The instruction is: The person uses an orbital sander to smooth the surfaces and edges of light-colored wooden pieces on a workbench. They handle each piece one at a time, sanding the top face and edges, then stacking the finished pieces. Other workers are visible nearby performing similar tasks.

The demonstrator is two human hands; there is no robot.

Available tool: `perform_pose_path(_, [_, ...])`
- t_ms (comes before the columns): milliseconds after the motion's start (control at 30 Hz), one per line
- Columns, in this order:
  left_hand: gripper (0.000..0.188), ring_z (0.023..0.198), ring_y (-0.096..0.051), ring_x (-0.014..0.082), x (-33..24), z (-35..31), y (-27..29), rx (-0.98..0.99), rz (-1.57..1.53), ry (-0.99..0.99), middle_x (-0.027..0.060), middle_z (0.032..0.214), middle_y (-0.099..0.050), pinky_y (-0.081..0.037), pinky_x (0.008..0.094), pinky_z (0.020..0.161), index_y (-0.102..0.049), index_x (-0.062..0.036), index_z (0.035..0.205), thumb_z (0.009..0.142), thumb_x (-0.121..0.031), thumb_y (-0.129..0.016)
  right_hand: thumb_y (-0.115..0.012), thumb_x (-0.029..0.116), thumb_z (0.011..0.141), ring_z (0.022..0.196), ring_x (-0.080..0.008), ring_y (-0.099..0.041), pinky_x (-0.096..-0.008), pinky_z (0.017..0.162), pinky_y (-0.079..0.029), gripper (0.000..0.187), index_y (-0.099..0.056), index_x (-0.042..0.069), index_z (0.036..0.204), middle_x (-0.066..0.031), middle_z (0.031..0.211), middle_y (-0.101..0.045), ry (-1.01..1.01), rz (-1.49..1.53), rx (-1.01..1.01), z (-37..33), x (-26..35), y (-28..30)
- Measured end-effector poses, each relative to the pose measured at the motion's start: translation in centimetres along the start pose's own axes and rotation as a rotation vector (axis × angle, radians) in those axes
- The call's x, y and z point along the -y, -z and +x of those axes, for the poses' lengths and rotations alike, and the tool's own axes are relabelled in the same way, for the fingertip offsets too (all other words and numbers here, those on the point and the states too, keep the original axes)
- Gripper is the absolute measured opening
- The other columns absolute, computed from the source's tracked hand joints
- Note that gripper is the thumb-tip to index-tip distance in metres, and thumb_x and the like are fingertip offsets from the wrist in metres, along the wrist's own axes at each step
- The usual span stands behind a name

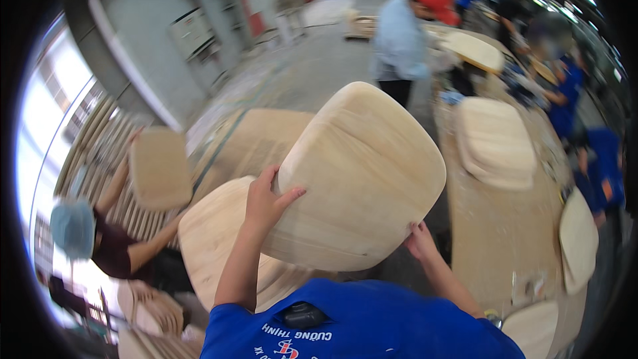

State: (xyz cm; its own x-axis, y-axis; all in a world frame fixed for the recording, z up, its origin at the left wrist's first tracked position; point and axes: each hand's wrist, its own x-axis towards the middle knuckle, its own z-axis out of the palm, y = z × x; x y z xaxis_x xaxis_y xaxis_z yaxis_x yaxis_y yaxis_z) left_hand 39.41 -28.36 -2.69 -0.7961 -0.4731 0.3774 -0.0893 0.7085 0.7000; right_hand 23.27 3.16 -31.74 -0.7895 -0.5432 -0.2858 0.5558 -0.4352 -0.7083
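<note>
Both my hands hold up a large wooden seat panel (pixel 362 179), pale, with rounded corners. My left hand (pixel 267 198) grips its left edge, thumb on the upper face and the other fingers wrapped round the rim. At the lower right edge, my right hand (pixel 420 239) pinches the panel; some of its fingers are hidden underneath. Below and left of the raised panel lies a stack of similar panels (pixel 216 226), partly covered by my left arm and the panel.
To my right runs a long work table (pixel 488 233) bearing a stack of panels (pixel 495 143). A co-worker in a cap (pixel 74 227) at my left holds another panel (pixel 159 167). Cardboard (pixel 256 136) lies beyond the left stack. A person in light blue (pixel 400 36) stands ahead.
</note>
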Motion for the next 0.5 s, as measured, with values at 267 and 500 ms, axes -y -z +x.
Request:
perform_pose_path(267, [0.056,0.080,-0.065,0.0324,-16.4,3.3,-17.7,0.370,-0.052,-0.780,0.0140,0.088,-0.067,-0.050,0.0359,0.070,-0.063,-0.0042,0.102,0.061,-0.036,-0.085,-0.072,0.004,0.078,0.110,-0.0226,-0.056,-0.0406,0.085,-0.055,0.057,-0.044,0.008,0.126,-0.0101,0.118,-0.055,0.354,-0.037,-0.461,-14.9,10.7,16.4])
perform_pose_path(500, [0.052,0.076,-0.065,0.0291,-25.4,1.5,-31.6,0.481,-0.206,-1.361,0.0097,0.086,-0.066,-0.050,0.0355,0.064,-0.064,-0.0068,0.099,0.062,-0.040,-0.081,-0.080,0.000,0.068,0.111,-0.0203,-0.056,-0.0337,0.090,-0.050,0.065,-0.046,0.004,0.124,-0.0076,0.117,-0.057,0.722,-0.588,-0.940,-27.1,16.9,21.2])
